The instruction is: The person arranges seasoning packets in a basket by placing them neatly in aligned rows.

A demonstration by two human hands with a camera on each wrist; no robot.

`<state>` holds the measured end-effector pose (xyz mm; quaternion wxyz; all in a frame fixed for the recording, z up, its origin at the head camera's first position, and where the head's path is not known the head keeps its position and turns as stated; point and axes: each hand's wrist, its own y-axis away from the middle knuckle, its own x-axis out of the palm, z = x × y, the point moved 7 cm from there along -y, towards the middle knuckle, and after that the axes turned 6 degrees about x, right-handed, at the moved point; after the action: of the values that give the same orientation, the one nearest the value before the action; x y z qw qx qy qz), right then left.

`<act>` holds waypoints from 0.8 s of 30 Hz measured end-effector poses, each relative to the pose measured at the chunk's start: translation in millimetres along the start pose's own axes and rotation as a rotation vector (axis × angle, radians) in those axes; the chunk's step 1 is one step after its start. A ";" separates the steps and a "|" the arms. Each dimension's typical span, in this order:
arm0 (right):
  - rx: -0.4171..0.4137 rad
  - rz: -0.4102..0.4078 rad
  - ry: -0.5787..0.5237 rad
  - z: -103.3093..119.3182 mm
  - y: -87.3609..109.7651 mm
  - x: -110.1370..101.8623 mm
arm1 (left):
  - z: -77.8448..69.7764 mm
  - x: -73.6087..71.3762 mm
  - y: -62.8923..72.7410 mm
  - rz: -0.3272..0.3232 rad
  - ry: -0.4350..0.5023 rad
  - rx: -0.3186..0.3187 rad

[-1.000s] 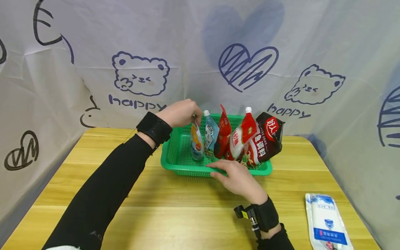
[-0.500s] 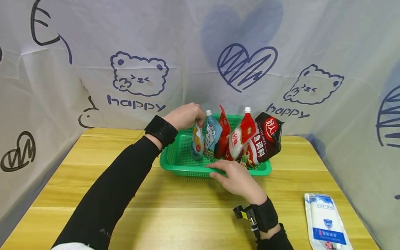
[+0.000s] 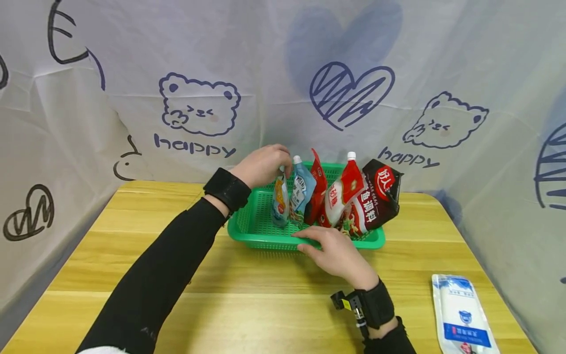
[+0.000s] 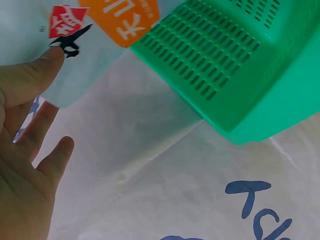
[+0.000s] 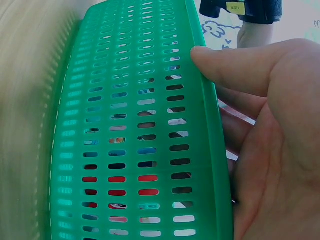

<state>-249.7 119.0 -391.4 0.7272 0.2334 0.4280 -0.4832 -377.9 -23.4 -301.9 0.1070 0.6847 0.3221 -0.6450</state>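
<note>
My left hand (image 3: 264, 165) pinches the top of a pale blue pouch (image 3: 280, 202) that stands on edge inside the green basket (image 3: 261, 237). In the left wrist view the thumb presses the pouch (image 4: 100, 55) near its corner, beside an orange printed patch, with fingers behind it. My right hand (image 3: 338, 253) holds the basket's front rim. Seen from the right wrist, its thumb lies on the outer side of the perforated wall (image 5: 132, 110) and the fingers are behind the rim. Just right of the held pouch stands a blue Heinz spout pouch (image 3: 300, 189).
Farther right in the basket lean a red packet (image 3: 317, 184), a red-and-white spout pouch (image 3: 340, 196) and a black-and-red seasoning bag (image 3: 376, 196). A white-and-blue packet (image 3: 463, 314) lies at the right of the wooden table (image 3: 247, 309). A drawn-on white cloth (image 3: 274, 73) hangs behind.
My left hand has shifted a little to the right, tilting the pale blue pouch's top toward the Heinz pouch, whose top also moved slightly right. The right hand stays put on the rim.
</note>
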 end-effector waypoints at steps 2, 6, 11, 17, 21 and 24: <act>0.001 0.001 -0.006 -0.8 -0.3 0.6 | -2.6 -2.9 3.2 -0.014 0.006 0.004; -0.004 -0.001 -0.012 -2.8 -0.2 1.4 | -9.3 -10.9 16.0 -0.050 0.031 -0.001; -0.004 -0.008 -0.008 -5.2 0.0 1.4 | -18.5 -21.0 45.7 -0.175 0.101 -0.018; 0.001 -0.007 -0.007 -5.2 -0.7 0.9 | -33.9 -23.8 90.9 -0.337 0.158 -0.048; -0.001 -0.008 -0.013 -4.3 -1.2 1.8 | -43.9 -14.0 115.0 -0.338 0.163 -0.066; -0.005 -0.007 -0.011 -3.3 -1.6 2.8 | -49.9 -1.5 128.4 -0.283 0.186 -0.075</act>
<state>-252.0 119.3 -395.4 0.7283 0.2277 0.4261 -0.4860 -262.9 -94.6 -327.7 0.0105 0.6850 0.4477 -0.5747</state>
